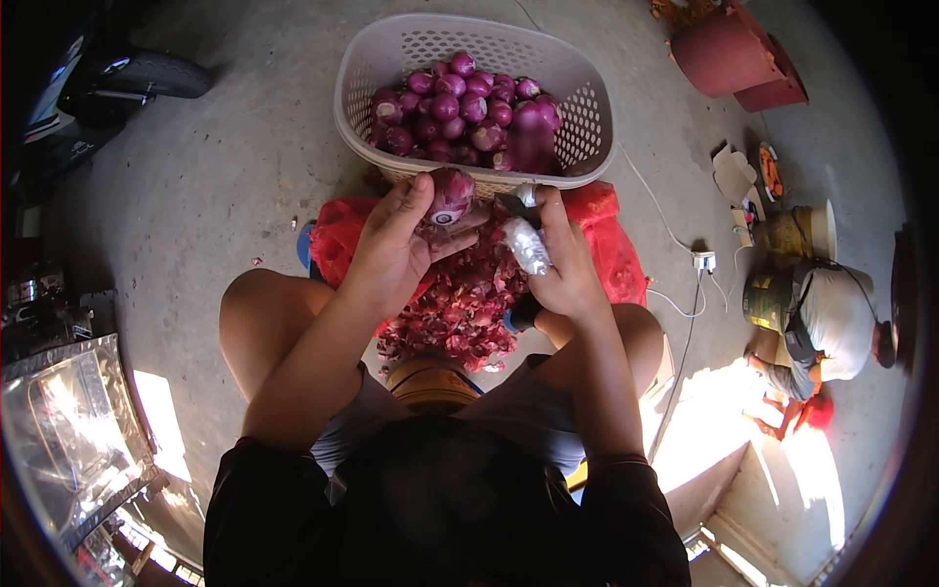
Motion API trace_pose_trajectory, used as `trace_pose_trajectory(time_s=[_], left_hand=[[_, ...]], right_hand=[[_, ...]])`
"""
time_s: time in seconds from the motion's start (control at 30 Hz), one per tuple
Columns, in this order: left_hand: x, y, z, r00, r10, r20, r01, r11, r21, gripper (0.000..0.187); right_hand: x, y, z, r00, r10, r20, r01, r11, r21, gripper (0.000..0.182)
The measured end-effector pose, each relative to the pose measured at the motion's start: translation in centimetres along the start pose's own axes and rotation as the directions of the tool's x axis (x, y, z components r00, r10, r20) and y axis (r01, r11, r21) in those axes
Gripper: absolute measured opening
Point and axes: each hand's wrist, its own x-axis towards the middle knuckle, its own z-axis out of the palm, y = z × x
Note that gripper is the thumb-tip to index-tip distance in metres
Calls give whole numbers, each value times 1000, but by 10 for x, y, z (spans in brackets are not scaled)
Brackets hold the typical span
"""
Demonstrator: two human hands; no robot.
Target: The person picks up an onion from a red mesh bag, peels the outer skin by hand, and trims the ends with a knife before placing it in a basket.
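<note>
Onion in hand: a red onion (452, 194), raised just off the near rim of the basket, its pale cut end turned toward the wearer.
Left hand: the left hand (396, 235) grips that onion, thumb on its side and fingers curled beneath.
Right hand: the right hand (562, 269) is just beside the onion, apart from it, fingers closed on what looks like a small dark blade (511, 203).
Silver wrap: a shiny silver wrap (528, 247) shows at the right thumb side; whether it covers the thumb or a handle I cannot tell.
Peelings: a heap of papery red onion skins (455, 313) lies below the hands, between the knees.
Sacking: red mesh sacking (592, 207) spreads on both sides of the heap.
Basket: a pale perforated basket (344, 108) stands beyond the hands, holding many glossy purple onions (450, 103).
Floor to the right: a white socket block (703, 260) with cables, and an opened cardboard box (734, 176).
Far right: another person (836, 318) bends over near a dark bucket (766, 300).
Upper corners: reddish tubs (724, 49) at right, a black tyre (156, 73) at left.
</note>
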Motion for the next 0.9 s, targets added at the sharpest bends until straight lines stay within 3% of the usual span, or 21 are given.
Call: trace_pose_trajectory(time_s=[0.13, 0.33, 0.7, 0.9], left_hand=[[0, -5, -7, 994, -7, -111, 10, 999, 32, 41], [0, -5, -6, 995, 86, -53, -79, 989, 125, 43], [-5, 2, 4, 1000, 24, 16, -25, 996, 88, 44], [-4, 1, 3, 999, 52, -3, -52, 997, 55, 33]], right_hand=[[0, -12, -2, 1000, 6, 6, -6, 1000, 20, 49], [1, -21, 0, 999, -39, -7, 39, 999, 32, 45], [-2, 4, 3, 991, -137, -2, 135, 977, 165, 57], [-3, -14, 4, 1000, 15, -9, -13, 982, 187, 61]])
